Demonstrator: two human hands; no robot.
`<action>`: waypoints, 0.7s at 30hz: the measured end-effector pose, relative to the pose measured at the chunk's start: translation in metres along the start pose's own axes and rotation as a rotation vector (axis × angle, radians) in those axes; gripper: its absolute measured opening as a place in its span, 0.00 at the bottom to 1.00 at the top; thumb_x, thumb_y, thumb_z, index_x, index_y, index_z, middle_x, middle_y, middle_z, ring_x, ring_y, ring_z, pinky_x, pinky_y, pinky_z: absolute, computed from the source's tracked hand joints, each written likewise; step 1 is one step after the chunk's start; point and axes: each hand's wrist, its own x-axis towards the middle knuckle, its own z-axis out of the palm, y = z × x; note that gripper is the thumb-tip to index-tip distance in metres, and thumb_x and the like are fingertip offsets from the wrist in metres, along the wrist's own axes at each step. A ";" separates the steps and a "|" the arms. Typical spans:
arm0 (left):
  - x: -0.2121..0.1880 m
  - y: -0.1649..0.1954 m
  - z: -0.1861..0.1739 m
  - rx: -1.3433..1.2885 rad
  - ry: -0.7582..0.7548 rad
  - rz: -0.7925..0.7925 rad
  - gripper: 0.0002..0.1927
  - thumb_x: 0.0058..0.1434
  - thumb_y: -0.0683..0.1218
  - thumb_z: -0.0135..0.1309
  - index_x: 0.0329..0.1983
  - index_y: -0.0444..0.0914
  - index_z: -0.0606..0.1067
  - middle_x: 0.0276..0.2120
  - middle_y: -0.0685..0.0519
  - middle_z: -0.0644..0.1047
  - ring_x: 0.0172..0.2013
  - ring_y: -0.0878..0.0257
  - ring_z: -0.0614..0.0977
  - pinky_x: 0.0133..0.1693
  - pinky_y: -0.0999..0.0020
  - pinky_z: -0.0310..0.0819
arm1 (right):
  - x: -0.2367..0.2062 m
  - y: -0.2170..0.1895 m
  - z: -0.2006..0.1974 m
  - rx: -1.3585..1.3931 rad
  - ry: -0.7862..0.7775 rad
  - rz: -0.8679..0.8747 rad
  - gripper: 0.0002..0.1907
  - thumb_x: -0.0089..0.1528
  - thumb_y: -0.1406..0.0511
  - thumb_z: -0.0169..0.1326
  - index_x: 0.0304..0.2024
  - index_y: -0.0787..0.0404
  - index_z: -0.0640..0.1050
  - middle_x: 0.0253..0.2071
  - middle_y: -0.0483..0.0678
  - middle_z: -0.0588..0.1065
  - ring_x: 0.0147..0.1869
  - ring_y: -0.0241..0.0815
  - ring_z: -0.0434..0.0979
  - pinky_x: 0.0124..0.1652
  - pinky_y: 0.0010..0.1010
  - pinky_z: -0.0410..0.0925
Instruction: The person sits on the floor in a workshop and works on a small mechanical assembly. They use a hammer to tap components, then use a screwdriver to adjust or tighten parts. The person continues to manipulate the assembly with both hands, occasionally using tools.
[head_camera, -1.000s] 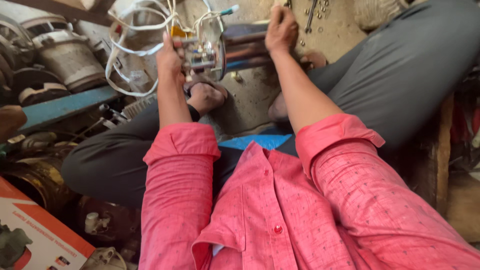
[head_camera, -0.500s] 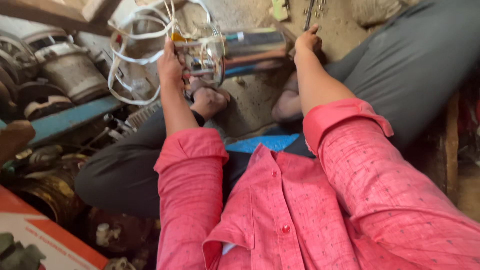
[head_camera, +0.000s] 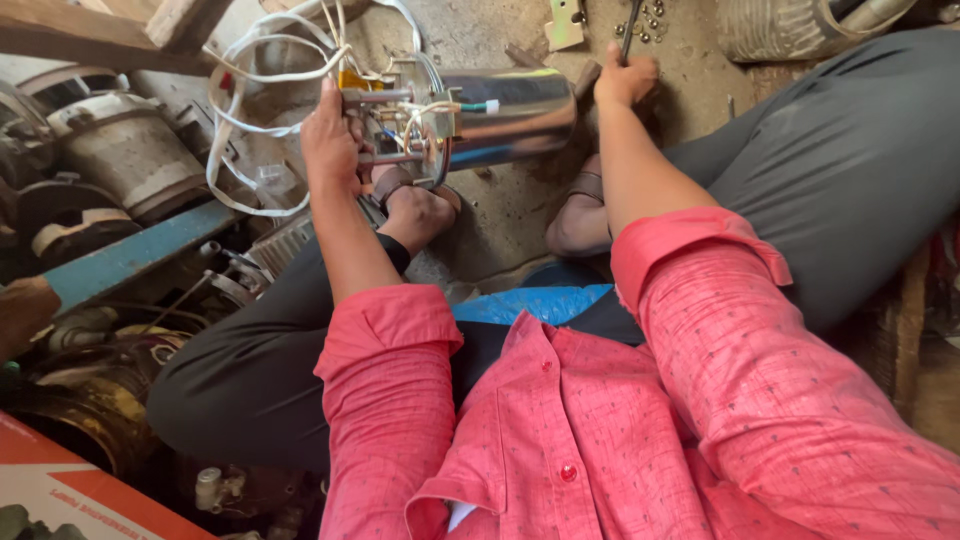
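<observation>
With the shiny metal cylinder held above the floor only at its wired end by the closed left hand, and a thin tool pinched in the right hand, the loose white wires could be snagged.

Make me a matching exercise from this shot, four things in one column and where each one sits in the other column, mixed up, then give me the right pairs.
Things
1. shiny metal cylinder
2. white cables
3. loose nuts and screws
4. blue plastic sheet

Places
A. on the ground at the top, past the right hand
B. under the seated person, between the legs
C. looped at the upper left, beyond the left hand
D. lying sideways between the two hands, its wired end held by the left hand

Pairs: 1-D, 2-C, 3-A, 4-B
</observation>
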 end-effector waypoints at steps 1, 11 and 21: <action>0.002 -0.001 0.000 0.012 0.011 -0.012 0.25 0.71 0.62 0.49 0.27 0.38 0.75 0.17 0.57 0.69 0.16 0.67 0.69 0.19 0.68 0.64 | 0.003 -0.001 -0.001 -0.020 0.072 -0.029 0.25 0.50 0.51 0.70 0.37 0.62 0.77 0.40 0.56 0.81 0.48 0.58 0.80 0.49 0.46 0.70; 0.015 -0.027 -0.009 -0.062 0.046 -0.007 0.25 0.70 0.61 0.48 0.29 0.38 0.77 0.16 0.57 0.69 0.15 0.67 0.68 0.17 0.68 0.62 | 0.010 -0.009 0.001 -0.176 -0.071 -0.091 0.19 0.53 0.64 0.63 0.45 0.60 0.73 0.44 0.55 0.78 0.51 0.60 0.77 0.47 0.52 0.68; -0.003 -0.002 0.028 -0.064 0.044 -0.036 0.27 0.67 0.65 0.46 0.31 0.37 0.74 0.15 0.54 0.70 0.12 0.62 0.70 0.14 0.64 0.64 | 0.008 -0.068 -0.095 -0.302 -0.231 -0.654 0.14 0.61 0.62 0.51 0.45 0.60 0.79 0.46 0.62 0.78 0.49 0.68 0.76 0.44 0.57 0.67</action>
